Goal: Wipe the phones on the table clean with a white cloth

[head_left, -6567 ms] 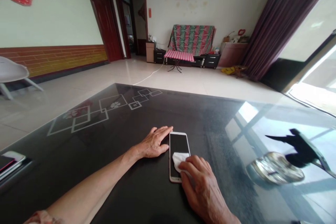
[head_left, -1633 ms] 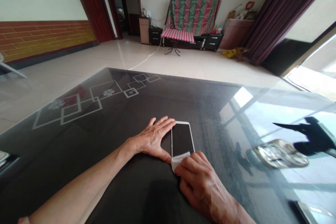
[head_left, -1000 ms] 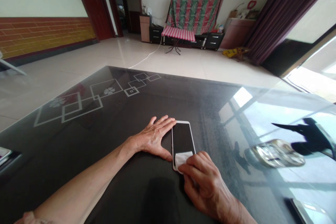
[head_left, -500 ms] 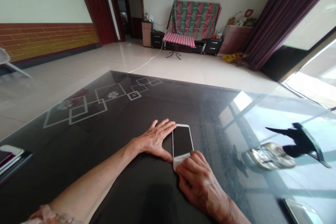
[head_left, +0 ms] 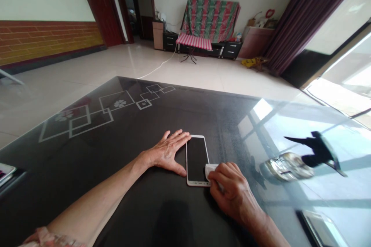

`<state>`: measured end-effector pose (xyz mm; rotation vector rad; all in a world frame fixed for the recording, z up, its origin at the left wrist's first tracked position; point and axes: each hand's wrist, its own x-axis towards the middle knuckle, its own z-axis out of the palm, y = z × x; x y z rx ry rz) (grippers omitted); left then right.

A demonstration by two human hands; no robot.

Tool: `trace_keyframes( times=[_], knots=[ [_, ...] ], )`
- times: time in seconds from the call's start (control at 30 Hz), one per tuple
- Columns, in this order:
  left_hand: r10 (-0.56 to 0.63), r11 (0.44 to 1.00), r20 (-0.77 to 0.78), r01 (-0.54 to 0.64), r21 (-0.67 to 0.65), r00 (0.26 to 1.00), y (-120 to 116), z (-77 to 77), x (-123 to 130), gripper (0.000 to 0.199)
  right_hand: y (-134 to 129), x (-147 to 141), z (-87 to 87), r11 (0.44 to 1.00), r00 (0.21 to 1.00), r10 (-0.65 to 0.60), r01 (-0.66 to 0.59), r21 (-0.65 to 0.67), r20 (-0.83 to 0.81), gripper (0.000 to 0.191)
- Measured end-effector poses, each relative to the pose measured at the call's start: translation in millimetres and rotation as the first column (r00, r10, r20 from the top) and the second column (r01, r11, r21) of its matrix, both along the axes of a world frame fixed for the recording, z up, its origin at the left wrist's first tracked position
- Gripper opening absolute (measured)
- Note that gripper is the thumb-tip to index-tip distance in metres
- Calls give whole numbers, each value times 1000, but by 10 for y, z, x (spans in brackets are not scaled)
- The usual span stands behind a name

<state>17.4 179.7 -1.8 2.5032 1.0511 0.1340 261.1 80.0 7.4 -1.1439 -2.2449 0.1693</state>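
Note:
A white-framed phone [head_left: 197,158] lies flat, its dark screen up, on the glossy black table [head_left: 139,123]. My left hand [head_left: 169,152] rests at the phone's left side with fingers spread, fingertips by its upper left corner and thumb by its lower left edge. A small white cloth [head_left: 211,170] is pinched in my right hand [head_left: 230,185], at the phone's lower right edge. The cloth overlaps the edge of the screen there.
A clear bottle [head_left: 291,166] with a black spray head [head_left: 315,150] lies to the right. Another phone [head_left: 323,227] is at the lower right, and one more [head_left: 5,173] sits at the far left edge. Beyond the table stands a small striped table [head_left: 193,41].
My right hand has moved right with the cloth, from across the phone's lower end to its right edge, uncovering the bottom of the phone. The whole view has shifted slightly.

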Motion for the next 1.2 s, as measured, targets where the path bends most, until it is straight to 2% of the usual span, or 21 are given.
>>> trace_keyframes(
  times=[0.17, 0.4, 0.6, 0.73, 0.9, 1.07, 1.2],
  knots=[
    [10, 1000, 1, -10, 3, 1000, -1, -9, 2, 116, -68, 24, -58, 999, 998, -43, 43, -2, -50, 19],
    [29, 1000, -12, -29, -9, 1000, 7, 16, 16, 119, -145, -33, -73, 999, 999, -46, 46, 22, -2, 20],
    [38, 999, -26, -39, -30, 999, 6, 64, 36, 119, -168, -6, -80, 997, 998, -69, 69, -22, 11, 17],
    [34, 999, -20, -34, -17, 999, -5, 44, 26, 118, -192, 1, -57, 993, 996, -57, 64, -98, 74, 18],
    [10, 1000, -22, -10, 4, 1000, -12, 8, 2, 121, -78, -45, 4, 986, 986, -25, 51, -157, 165, 21],
    [27, 1000, -16, -27, -16, 1000, -11, 17, 18, 121, 159, -93, 57, 989, 971, -22, 56, -138, 237, 23],
    [32, 999, -17, -33, -29, 999, -7, 17, 25, 119, 70, -69, 64, 986, 970, 6, 35, -163, 244, 22]
  ],
)
